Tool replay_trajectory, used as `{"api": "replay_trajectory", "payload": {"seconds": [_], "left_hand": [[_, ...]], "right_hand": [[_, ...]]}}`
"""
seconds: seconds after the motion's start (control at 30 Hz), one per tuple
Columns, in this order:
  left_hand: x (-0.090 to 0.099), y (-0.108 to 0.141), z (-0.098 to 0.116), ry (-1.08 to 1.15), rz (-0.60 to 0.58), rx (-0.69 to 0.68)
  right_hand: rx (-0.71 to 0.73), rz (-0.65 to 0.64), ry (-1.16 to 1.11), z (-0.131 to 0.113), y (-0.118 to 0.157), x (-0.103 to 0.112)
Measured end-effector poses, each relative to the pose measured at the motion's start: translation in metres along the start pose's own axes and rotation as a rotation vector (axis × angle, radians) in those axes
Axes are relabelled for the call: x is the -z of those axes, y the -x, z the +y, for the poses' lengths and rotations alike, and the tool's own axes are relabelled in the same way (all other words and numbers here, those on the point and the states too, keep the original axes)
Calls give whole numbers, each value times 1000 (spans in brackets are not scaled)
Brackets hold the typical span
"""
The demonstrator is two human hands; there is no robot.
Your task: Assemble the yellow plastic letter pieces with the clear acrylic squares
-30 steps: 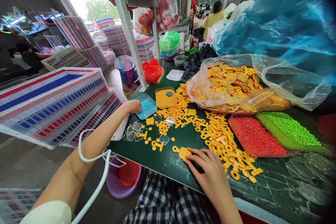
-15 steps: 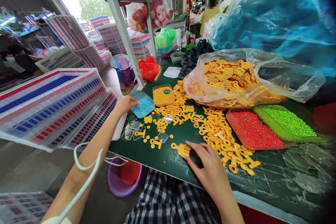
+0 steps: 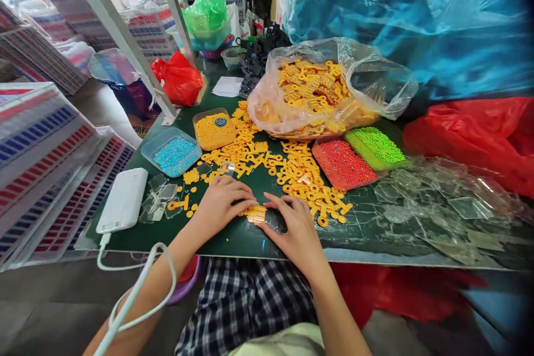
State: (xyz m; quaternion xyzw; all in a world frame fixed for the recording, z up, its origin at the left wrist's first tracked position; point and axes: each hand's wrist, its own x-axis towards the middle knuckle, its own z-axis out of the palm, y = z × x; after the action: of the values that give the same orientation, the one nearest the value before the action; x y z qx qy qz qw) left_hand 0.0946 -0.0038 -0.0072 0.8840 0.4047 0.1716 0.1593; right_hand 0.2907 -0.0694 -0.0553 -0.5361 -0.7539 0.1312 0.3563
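Small yellow plastic piece (image 3: 256, 214) lay on green-topped table (image 3: 240, 242). Right hand (image 3: 298, 231): fingers parted at its edge; light, steady bracing judged best. Left hand (image 3: 217, 206): fingers bent at its other end, closure not discernible

This is a workshop: on the green table (image 3: 233, 239) lie small moulded yellow parts (image 3: 298, 169) in a loose heap, with the clear bag (image 3: 267, 117) full of more just behind them. Open tubs of blue beads (image 3: 175, 156) and yellow beads (image 3: 212, 129) sit left of the bag, and red beads (image 3: 344, 164) and green beads (image 3: 379, 146) on its near right side. Slatted plastic crates (image 3: 45, 161) stand on the floor, far left of the bag.
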Motion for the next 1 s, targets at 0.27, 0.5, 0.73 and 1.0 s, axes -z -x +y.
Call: {"api": "replay_trajectory", "payload": {"seconds": [0.27,0.5,0.73,1.0], "left_hand": [[-25,0,-3,-33,-27,-17],[-31,0,-2,-36,-9,-42],[-31,-1,-7,86,-27,-2],[-31,3,-3,136,131,105]], "right_hand": [[-54,25,36,0,2,-2],[-31,66,53,1,2,-2],[-8,79,77,1,1,0],[-15,62,72,0,1,0]]}}
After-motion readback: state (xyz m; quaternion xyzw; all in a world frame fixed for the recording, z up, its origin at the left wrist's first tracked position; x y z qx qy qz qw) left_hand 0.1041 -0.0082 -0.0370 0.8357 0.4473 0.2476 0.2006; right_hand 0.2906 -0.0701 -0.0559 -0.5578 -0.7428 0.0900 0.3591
